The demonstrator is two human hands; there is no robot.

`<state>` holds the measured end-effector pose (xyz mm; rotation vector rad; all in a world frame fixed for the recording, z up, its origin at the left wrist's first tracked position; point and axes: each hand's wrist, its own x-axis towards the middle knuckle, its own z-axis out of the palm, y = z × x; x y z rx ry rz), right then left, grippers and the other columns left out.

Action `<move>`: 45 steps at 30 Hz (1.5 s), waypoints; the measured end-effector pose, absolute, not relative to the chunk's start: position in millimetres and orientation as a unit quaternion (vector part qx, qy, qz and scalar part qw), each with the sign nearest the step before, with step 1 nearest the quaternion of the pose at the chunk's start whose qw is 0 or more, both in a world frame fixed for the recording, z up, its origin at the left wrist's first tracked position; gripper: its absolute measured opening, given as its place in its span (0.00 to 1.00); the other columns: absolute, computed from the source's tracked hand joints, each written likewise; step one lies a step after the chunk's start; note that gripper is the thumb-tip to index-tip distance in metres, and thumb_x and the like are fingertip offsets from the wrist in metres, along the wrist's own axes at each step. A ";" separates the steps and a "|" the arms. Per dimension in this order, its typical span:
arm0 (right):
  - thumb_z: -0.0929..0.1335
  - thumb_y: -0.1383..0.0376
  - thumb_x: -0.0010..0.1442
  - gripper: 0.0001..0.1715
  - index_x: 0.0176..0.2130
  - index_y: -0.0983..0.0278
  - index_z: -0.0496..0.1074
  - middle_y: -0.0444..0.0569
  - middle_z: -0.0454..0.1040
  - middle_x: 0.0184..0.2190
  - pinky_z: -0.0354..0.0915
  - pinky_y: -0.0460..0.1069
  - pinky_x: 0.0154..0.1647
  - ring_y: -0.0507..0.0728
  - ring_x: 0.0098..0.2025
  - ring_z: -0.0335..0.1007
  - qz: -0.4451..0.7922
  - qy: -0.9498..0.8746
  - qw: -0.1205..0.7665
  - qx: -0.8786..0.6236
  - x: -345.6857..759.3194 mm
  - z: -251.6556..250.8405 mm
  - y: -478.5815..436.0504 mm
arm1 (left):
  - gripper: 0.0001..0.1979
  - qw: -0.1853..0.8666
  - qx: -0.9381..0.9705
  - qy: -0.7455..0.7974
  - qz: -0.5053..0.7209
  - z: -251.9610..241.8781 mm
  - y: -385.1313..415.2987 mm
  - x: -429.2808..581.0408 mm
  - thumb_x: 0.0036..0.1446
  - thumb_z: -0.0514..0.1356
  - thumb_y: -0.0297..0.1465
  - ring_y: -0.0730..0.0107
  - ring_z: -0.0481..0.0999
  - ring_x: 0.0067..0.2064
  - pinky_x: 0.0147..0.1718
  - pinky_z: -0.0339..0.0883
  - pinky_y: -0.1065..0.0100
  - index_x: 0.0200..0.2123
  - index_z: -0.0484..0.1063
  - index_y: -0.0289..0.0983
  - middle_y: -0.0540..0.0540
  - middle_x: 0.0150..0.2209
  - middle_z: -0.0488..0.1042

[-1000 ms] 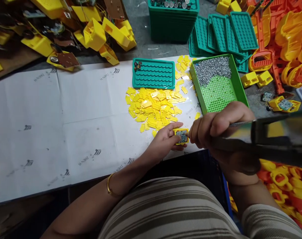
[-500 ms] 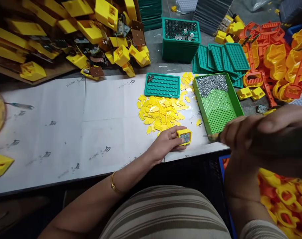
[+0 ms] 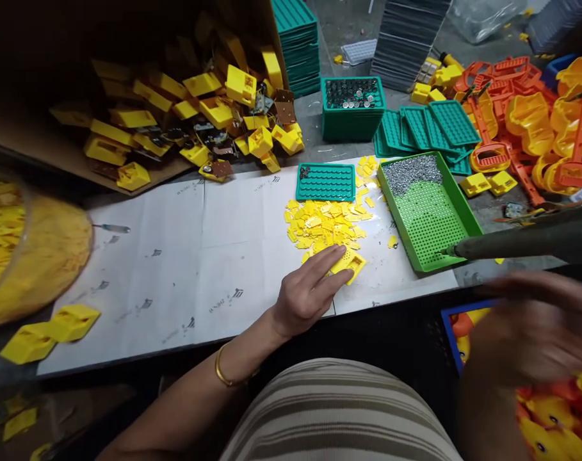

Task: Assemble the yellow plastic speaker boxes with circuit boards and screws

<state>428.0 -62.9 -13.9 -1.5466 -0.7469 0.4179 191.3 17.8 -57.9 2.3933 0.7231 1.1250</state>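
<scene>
My left hand (image 3: 306, 291) rests on the white paper sheet (image 3: 185, 269), its fingertips pinching a small yellow housing (image 3: 352, 262) that lies tilted, plain yellow side up. Just behind it lies a heap of small yellow clips (image 3: 324, 224). My right hand (image 3: 531, 330) is smeared by motion low at the right, over a blue bin (image 3: 451, 320). Above it a long dark power screwdriver (image 3: 525, 240) points left, its tip at the near corner of the green tray (image 3: 468, 214). Whether my right hand touches the tool is unclear.
The green tray holds several silver screws (image 3: 410, 171). A teal moulded tray (image 3: 325, 182) and a teal crate (image 3: 352, 109) stand behind. A cardboard box of yellow housings (image 3: 199, 121) is far left, orange and yellow parts (image 3: 535, 115) far right, a sack (image 3: 36, 256) at left.
The yellow housing has been turned over, hiding its circuit side. My right hand dropped down and away from it. The view tilted up and shifted left, bringing the sack into sight.
</scene>
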 end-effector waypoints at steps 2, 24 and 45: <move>0.68 0.56 0.55 0.19 0.48 0.53 0.69 0.47 0.72 0.43 0.70 0.50 0.20 0.55 0.29 0.73 0.364 -0.371 0.564 -0.642 393.1 -16.8 -61.5 | 0.16 0.289 0.835 0.305 0.354 -51.0 16.2 190.0 0.55 0.60 0.22 0.60 0.70 0.57 0.55 0.66 0.55 0.44 0.76 0.44 0.44 0.55 0.73; 0.62 0.65 0.64 0.15 0.44 0.64 0.75 0.52 0.75 0.38 0.65 0.51 0.44 0.57 0.41 0.71 0.146 -0.685 0.307 -0.644 340.1 -55.0 144.0 | 0.17 0.817 0.267 0.440 0.260 -45.7 73.8 162.3 0.55 0.63 0.33 0.62 0.80 0.42 0.37 0.75 0.67 0.48 0.69 0.37 0.40 0.51 0.74; 0.66 0.67 0.57 0.12 0.38 0.63 0.79 0.50 0.79 0.32 0.62 0.50 0.34 0.57 0.33 0.72 0.189 -0.705 0.186 -0.658 337.5 -61.9 199.1 | 0.17 0.817 0.240 0.446 0.276 -52.6 88.1 143.8 0.56 0.61 0.33 0.61 0.79 0.43 0.35 0.75 0.69 0.48 0.68 0.36 0.38 0.50 0.75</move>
